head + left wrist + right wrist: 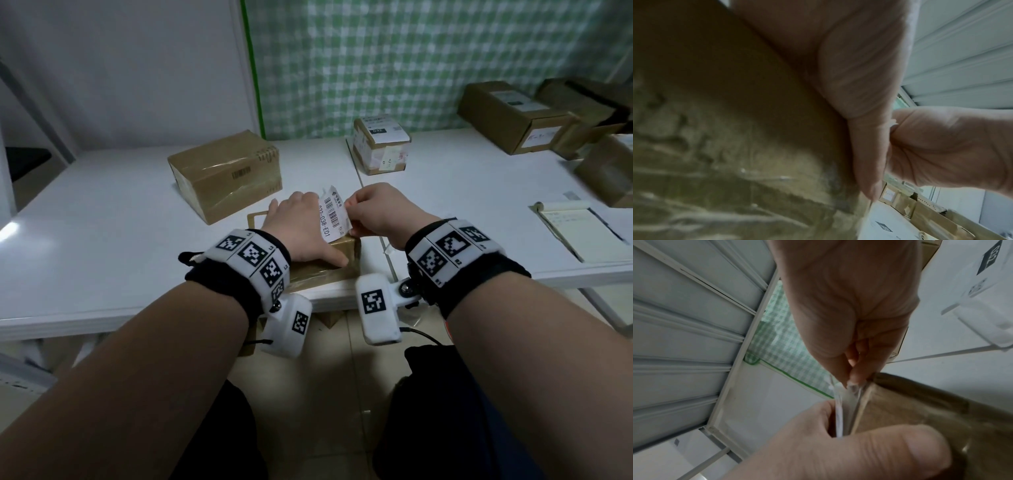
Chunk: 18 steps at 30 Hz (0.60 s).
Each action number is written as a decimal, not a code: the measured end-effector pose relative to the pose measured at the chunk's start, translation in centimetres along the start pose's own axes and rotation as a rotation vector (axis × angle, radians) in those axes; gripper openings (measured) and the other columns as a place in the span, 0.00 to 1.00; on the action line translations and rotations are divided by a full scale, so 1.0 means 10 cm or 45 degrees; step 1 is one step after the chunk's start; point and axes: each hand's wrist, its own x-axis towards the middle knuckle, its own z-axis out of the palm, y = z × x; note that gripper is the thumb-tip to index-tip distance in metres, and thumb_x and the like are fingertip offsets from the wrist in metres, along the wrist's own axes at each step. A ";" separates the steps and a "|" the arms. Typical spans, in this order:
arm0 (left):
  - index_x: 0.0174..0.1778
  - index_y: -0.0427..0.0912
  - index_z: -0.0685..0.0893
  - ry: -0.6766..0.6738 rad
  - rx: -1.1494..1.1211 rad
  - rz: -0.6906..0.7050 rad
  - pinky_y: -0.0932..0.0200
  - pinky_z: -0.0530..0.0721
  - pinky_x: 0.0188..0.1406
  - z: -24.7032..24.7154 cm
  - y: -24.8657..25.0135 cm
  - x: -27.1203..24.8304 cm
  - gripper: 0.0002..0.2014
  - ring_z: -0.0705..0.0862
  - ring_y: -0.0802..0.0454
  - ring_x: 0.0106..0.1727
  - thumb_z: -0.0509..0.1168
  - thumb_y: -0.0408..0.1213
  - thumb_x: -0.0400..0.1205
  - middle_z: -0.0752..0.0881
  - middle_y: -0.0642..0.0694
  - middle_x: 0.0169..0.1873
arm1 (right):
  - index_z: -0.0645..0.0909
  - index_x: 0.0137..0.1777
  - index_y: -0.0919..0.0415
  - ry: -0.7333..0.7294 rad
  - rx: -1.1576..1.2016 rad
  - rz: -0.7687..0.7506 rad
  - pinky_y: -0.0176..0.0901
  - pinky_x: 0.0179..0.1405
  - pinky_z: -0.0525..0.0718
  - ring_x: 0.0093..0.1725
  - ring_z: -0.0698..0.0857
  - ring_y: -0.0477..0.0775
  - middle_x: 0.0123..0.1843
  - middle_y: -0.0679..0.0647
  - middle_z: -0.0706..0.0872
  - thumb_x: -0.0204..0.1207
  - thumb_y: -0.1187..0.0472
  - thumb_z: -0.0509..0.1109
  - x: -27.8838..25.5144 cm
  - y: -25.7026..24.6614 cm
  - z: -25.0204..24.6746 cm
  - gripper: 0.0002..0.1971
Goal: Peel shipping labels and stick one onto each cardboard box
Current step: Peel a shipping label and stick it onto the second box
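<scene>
A small brown taped cardboard box sits at the table's front edge. My left hand lies flat on its top with the thumb stretched straight along the box. A white shipping label with a barcode stands upright between my two hands, its lower end down by the box top. My right hand pinches the label's right edge between thumb and fingertips. In the right wrist view the thin label runs down beside the box and past my left hand.
A larger taped box lies behind on the left. A box bearing a label stands at the back middle, and several more boxes are at the back right. A notepad lies on the right of the white table.
</scene>
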 end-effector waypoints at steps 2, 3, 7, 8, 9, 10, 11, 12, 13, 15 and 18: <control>0.68 0.40 0.69 0.032 -0.005 0.005 0.45 0.70 0.68 0.02 0.00 0.01 0.52 0.73 0.43 0.65 0.76 0.68 0.55 0.76 0.41 0.63 | 0.78 0.32 0.63 -0.005 -0.012 0.017 0.41 0.35 0.87 0.28 0.83 0.53 0.38 0.64 0.86 0.75 0.73 0.65 0.02 0.01 0.00 0.11; 0.69 0.40 0.69 0.038 -0.009 0.003 0.46 0.71 0.67 0.03 0.00 0.00 0.52 0.73 0.43 0.65 0.75 0.68 0.55 0.76 0.41 0.63 | 0.78 0.32 0.64 -0.008 -0.006 0.019 0.41 0.34 0.86 0.28 0.82 0.54 0.38 0.65 0.85 0.74 0.73 0.64 0.02 0.02 0.01 0.11; 0.72 0.40 0.67 0.028 -0.018 -0.026 0.48 0.70 0.68 0.02 0.00 -0.02 0.53 0.72 0.43 0.67 0.76 0.67 0.56 0.74 0.42 0.66 | 0.76 0.30 0.64 0.018 -0.004 0.030 0.40 0.29 0.84 0.25 0.78 0.53 0.29 0.60 0.80 0.73 0.75 0.65 0.04 0.06 -0.02 0.12; 0.72 0.41 0.66 0.021 -0.032 -0.034 0.48 0.70 0.68 0.01 0.00 -0.03 0.53 0.72 0.43 0.68 0.76 0.66 0.56 0.74 0.42 0.67 | 0.76 0.30 0.63 0.060 -0.040 0.046 0.44 0.33 0.87 0.26 0.79 0.54 0.28 0.59 0.79 0.73 0.74 0.65 0.06 0.08 -0.04 0.12; 0.73 0.41 0.66 0.017 -0.047 -0.041 0.49 0.69 0.68 0.01 0.01 -0.03 0.53 0.72 0.43 0.68 0.77 0.66 0.56 0.74 0.43 0.67 | 0.77 0.31 0.63 0.107 -0.083 0.060 0.48 0.39 0.89 0.28 0.81 0.56 0.29 0.58 0.79 0.73 0.74 0.65 0.08 0.11 -0.07 0.11; 0.73 0.42 0.66 0.015 -0.061 -0.047 0.49 0.69 0.68 0.01 0.01 -0.04 0.54 0.71 0.44 0.69 0.77 0.65 0.56 0.73 0.43 0.68 | 0.77 0.31 0.62 0.150 -0.119 0.073 0.50 0.43 0.90 0.32 0.83 0.58 0.30 0.58 0.81 0.73 0.73 0.65 0.11 0.14 -0.09 0.10; 0.74 0.42 0.65 0.014 -0.070 -0.051 0.49 0.69 0.69 0.00 0.01 -0.04 0.54 0.71 0.44 0.70 0.77 0.65 0.56 0.73 0.43 0.69 | 0.76 0.32 0.60 0.190 -0.134 0.075 0.47 0.43 0.89 0.36 0.83 0.57 0.34 0.58 0.82 0.73 0.72 0.66 0.12 0.17 -0.12 0.10; 0.75 0.43 0.65 0.012 -0.076 -0.056 0.49 0.68 0.70 0.00 0.01 -0.04 0.55 0.71 0.44 0.70 0.77 0.65 0.56 0.72 0.44 0.69 | 0.76 0.34 0.59 0.213 -0.123 0.082 0.42 0.39 0.88 0.38 0.83 0.56 0.39 0.59 0.82 0.74 0.71 0.66 0.13 0.19 -0.15 0.09; 0.75 0.43 0.64 0.009 -0.078 -0.060 0.49 0.68 0.70 0.00 0.01 -0.04 0.55 0.71 0.44 0.71 0.78 0.65 0.56 0.72 0.44 0.70 | 0.76 0.37 0.59 0.223 -0.116 0.087 0.38 0.36 0.87 0.39 0.82 0.55 0.42 0.59 0.81 0.75 0.70 0.66 0.15 0.23 -0.17 0.08; 0.75 0.43 0.64 0.002 -0.070 -0.068 0.49 0.69 0.70 0.00 0.02 -0.04 0.56 0.71 0.44 0.71 0.77 0.65 0.56 0.72 0.43 0.70 | 0.76 0.43 0.60 0.244 -0.139 0.109 0.37 0.36 0.85 0.41 0.81 0.55 0.39 0.57 0.82 0.76 0.70 0.66 0.16 0.28 -0.22 0.05; 0.76 0.43 0.63 -0.006 -0.058 -0.075 0.49 0.69 0.70 -0.01 0.02 -0.04 0.56 0.70 0.44 0.71 0.77 0.66 0.56 0.72 0.43 0.70 | 0.72 0.33 0.59 0.336 -0.258 0.167 0.35 0.31 0.80 0.37 0.79 0.53 0.24 0.52 0.83 0.77 0.68 0.65 0.17 0.29 -0.26 0.12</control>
